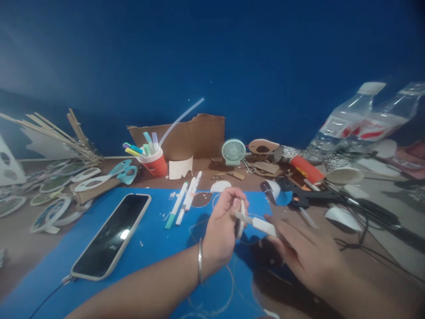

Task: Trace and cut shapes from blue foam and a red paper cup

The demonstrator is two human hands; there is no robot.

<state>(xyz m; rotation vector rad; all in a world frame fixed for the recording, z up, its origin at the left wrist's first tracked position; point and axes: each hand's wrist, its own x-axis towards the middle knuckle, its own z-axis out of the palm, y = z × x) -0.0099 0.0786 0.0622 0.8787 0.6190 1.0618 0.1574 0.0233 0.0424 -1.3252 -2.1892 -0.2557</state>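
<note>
My left hand (pixel 223 230), with a silver bangle at the wrist, is closed on a small white round piece (pixel 241 219) held on edge above the blue mat. Wrapped round the white handle of a cutter knife (pixel 264 226), my right hand (pixel 303 248) is slightly blurred. The knife's narrow tip meets the face of the white piece. Fingers partly hide both the round piece and the handle. Beyond my left hand lie several markers (pixel 179 199) and a white half-round scrap (pixel 220 186).
A phone (pixel 113 237) with a cable lies on the blue mat (pixel 149 266). Behind stand a red cup of markers (pixel 154 164) and a green fan (pixel 233 151). On the right are a black glue gun (pixel 308 192) with its cord and plastic bottles (pixel 348 117). Oval cutouts (pixel 56 181) crowd the left.
</note>
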